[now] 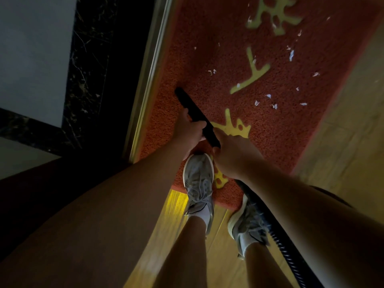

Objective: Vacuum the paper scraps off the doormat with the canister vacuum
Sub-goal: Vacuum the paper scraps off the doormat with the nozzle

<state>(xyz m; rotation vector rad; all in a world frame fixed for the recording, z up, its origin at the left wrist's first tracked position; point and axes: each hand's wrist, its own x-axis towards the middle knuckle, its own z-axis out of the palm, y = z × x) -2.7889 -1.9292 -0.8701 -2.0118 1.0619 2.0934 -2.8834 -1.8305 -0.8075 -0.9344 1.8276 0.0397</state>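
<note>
Item: black nozzle point(194, 113), tip on red doormat point(270, 142) near its left edge, both grips clamped—left hand point(190, 130), right hand point(232, 156); you should sweep flat, slowly, rightward toward paper scraps point(268, 100).

Both forearms bare, no sleeves in view; left hand point(190, 129) and right hand point(232, 156) without gloves, rings or watch. Lower legs bare. Grey mesh sneakers with grey laces and pale cream soles: left sneaker point(198, 183), right sneaker point(247, 223). White ankle socks above each collar.
</note>
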